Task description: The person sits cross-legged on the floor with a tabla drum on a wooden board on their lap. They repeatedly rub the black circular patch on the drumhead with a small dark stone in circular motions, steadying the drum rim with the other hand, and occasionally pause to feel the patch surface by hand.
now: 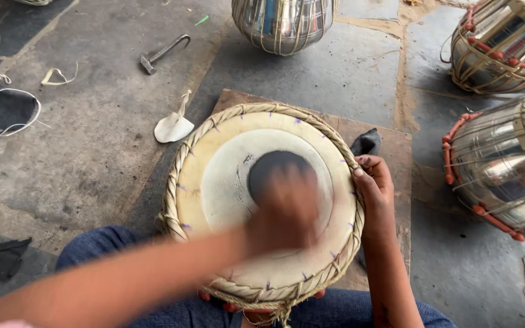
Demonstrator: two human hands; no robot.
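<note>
drum: big round drum [262, 200] with a pale skin and a black spot in the middle, sitting on a wooden board [390, 143] between the person's knees
left hand: left hand [284, 212] is a total blur over the black spot, can't tell if the grip is open or closed
right hand: right hand [375, 188] curled closed on the drum's braided rim, right side
edges: board sticks out past the drum on the far and right sides
around the drum: shiny metal drums [505, 164] to the right, hammer [164, 53] far left on the stone floor [92, 140]
</note>
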